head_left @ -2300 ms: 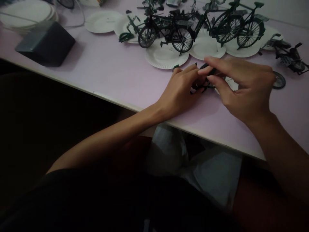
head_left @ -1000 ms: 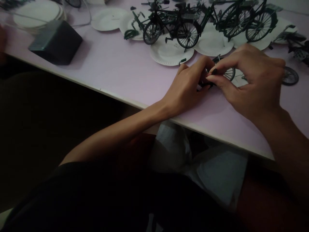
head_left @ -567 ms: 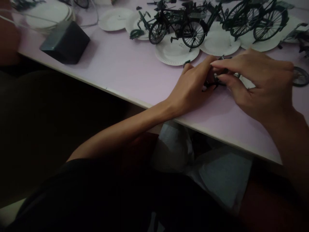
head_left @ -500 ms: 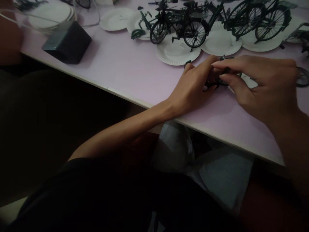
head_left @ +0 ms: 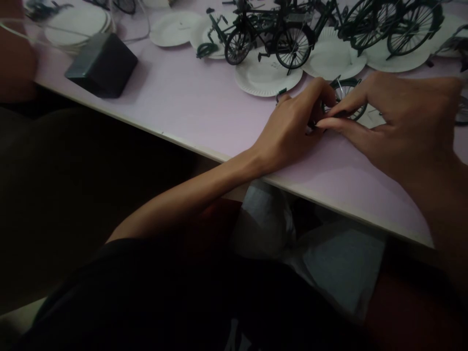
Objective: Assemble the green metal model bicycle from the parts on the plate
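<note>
My left hand point(head_left: 292, 119) is closed around a small dark model bicycle, mostly hidden behind my fingers. One spoked wheel point(head_left: 345, 97) of it shows past my knuckles, and a thin dark green end pokes out on the far left of the hand. My right hand point(head_left: 398, 117) meets the left from the right, thumb and forefinger pinched together at the bicycle near the wheel. Whether a tiny part sits between those fingertips is hidden. Just beyond my hands, a finished-looking black model bicycle point(head_left: 268, 41) stands over a white paper plate point(head_left: 268, 80).
More dark model bicycles point(head_left: 398, 29) stand along the back on paper plates point(head_left: 334, 58). A dark block point(head_left: 102, 66) lies on the pink table point(head_left: 183, 97) at left, near stacked plates point(head_left: 76, 27) and a pale cable. Another person's arm point(head_left: 14, 53) shows at the left edge.
My right hand has shifted slightly left, its thumb and forefinger closing into a pinch against the left hand's fingers. More of the held bicycle's wheel shows now.
</note>
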Demonstrator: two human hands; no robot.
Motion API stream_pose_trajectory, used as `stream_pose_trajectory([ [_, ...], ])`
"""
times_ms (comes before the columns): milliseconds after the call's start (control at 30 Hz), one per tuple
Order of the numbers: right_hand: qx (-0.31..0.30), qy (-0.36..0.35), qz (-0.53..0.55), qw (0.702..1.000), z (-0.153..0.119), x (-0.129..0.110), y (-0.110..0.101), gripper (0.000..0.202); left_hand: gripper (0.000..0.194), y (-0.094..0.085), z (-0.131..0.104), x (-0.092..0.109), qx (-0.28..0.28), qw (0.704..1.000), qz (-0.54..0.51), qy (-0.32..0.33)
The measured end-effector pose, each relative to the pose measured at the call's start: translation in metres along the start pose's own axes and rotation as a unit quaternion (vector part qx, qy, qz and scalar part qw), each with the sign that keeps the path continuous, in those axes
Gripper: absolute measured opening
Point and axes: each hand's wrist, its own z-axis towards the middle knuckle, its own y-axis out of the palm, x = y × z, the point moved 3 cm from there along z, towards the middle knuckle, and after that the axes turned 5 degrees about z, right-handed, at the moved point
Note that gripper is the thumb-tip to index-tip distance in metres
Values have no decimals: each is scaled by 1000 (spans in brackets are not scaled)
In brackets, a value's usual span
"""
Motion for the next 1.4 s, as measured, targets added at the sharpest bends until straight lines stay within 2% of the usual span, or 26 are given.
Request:
stream_pose_trajectory([
  [100, -1, 15, -11, 1000, 0, -1, 0, 26, 30, -1, 0, 2, 5, 1000, -1, -1],
  [267, -38, 38, -22, 998, -4, -3, 1, 17, 27, 4, 0, -3, -1, 999, 40, 6],
  [467, -33, 21, 80, 996, -7, 1, 1, 35, 34, 9, 0, -11, 7, 998, 59, 1],
  [600, -19, 19, 70, 997, -6, 0, -3, 20, 36, 5, -1, -9, 11, 999, 29, 12],
  [733, -11, 22, 51, 998, -5, -3, -3, 14, 39, 4, -2, -8, 15, 1000, 20, 6],
  [833, -22, 53, 32, 998, -6, -3, 2, 16, 32, 5, -2, -8, 12, 999, 34, 4],
  [933, -39, 92, 19, 995, -8, -2, 7, 20, 32, 4, -2, -6, 17, 999, 40, 10],
  [1033, -8, 111, 19, 994, -8, 2, 0, 23, 37, 3, -3, -5, 27, 999, 27, 7],
  [1100, 29, 142, 6, 989, -8, 11, -15, 28, 38, 3, -4, -4, 29, 999, 15, 6],
  [1200, 49, 250, -48, 966, -17, 40, -44, 39, 37, 2, -6, -3, 30, 999, 19, 13],
  [1267, 16, 335, -103, 937, -30, 67, -61, 39, 32, 1, -6, -2, 25, 999, 32, 15],
  [1300, -20, 371, -129, 919, -37, 81, -68, 37, 27, 1, -6, -1, 20, 999, 37, 15],
  [1400, -95, 456, -223, 856, -59, 116, -81, 35, 14, 0, -5, 0, 11, 999, 51, 9],
])
